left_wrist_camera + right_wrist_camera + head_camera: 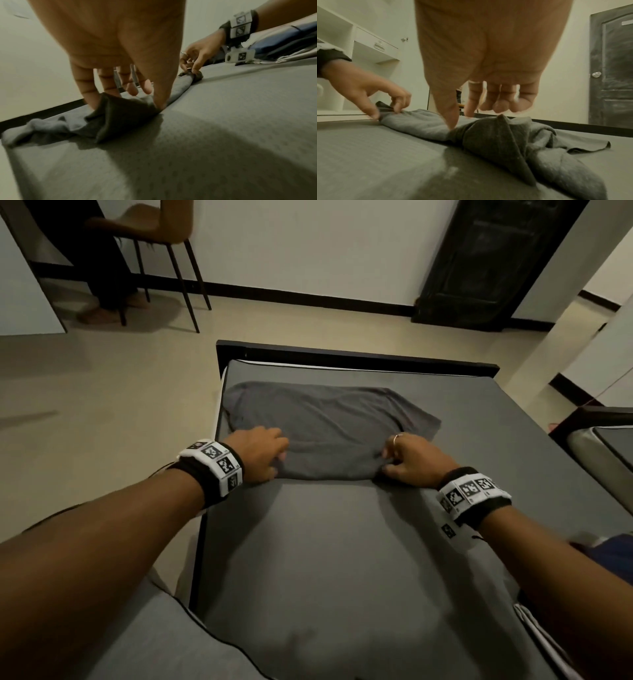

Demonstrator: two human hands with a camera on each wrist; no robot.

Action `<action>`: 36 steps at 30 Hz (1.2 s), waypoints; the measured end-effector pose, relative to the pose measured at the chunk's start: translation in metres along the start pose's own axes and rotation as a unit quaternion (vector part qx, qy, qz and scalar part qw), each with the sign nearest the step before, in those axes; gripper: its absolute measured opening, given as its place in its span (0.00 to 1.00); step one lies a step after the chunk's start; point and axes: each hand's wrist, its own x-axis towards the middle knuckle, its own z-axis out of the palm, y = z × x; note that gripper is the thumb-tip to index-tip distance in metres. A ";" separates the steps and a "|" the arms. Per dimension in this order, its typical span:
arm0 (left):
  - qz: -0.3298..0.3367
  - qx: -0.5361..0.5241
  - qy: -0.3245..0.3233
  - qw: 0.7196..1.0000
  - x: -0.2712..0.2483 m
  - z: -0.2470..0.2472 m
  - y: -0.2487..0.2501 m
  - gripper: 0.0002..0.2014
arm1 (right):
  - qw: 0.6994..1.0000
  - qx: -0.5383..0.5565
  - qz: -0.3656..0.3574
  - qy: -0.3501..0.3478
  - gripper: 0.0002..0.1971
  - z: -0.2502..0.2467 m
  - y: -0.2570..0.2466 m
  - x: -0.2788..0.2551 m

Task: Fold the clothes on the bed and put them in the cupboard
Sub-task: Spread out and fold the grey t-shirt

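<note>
Both arms stretched fwd, wrists low, palms down. L hand (260, 453): thumb + index pinch near edge of shirt (329, 426) at its L corner, other fingers (130, 86) half-curled above cloth. R hand (412, 458): thumb + index pinch R corner, remaining fingers (503, 104) curled clear. Ring on R finger. Marker bands on both wrists.

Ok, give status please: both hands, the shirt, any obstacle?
Left hand and right hand each pinch near corners of grey shirt. Shirt half folded on bed. Nothing in the way.
</note>
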 end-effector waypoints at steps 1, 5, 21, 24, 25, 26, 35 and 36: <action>0.002 0.031 -0.031 0.999 0.001 0.004 0.004 0.19 | 0.999 -0.025 0.010 -0.045 0.17 0.002 0.003 -0.004; -0.004 0.073 -0.022 0.997 0.010 -0.002 0.008 0.16 | 0.996 -0.065 0.031 -0.048 0.24 0.011 0.024 -0.007; -0.129 -0.341 0.241 0.899 0.007 -0.022 -0.019 0.07 | 0.850 0.438 0.062 0.288 0.11 -0.015 0.052 -0.024; -0.095 -0.236 0.183 0.950 0.001 -0.023 -0.020 0.07 | 0.843 0.437 0.103 0.295 0.13 -0.021 0.048 -0.028; -0.077 -0.175 0.138 0.972 -0.002 -0.023 -0.017 0.06 | 0.844 0.435 0.118 0.291 0.13 -0.022 0.048 -0.029; -0.059 -0.119 0.093 0.987 -0.005 -0.023 -0.011 0.08 | 0.848 0.428 0.130 0.284 0.13 -0.022 0.046 -0.029; 0.001 0.078 0.001 0.997 0.001 0.008 0.023 0.29 | 0.937 0.242 0.158 0.198 0.14 -0.002 0.051 -0.025; -0.001 0.096 0.010 0.995 0.001 0.009 0.021 0.25 | 0.934 0.247 0.167 0.196 0.17 -0.001 0.052 -0.025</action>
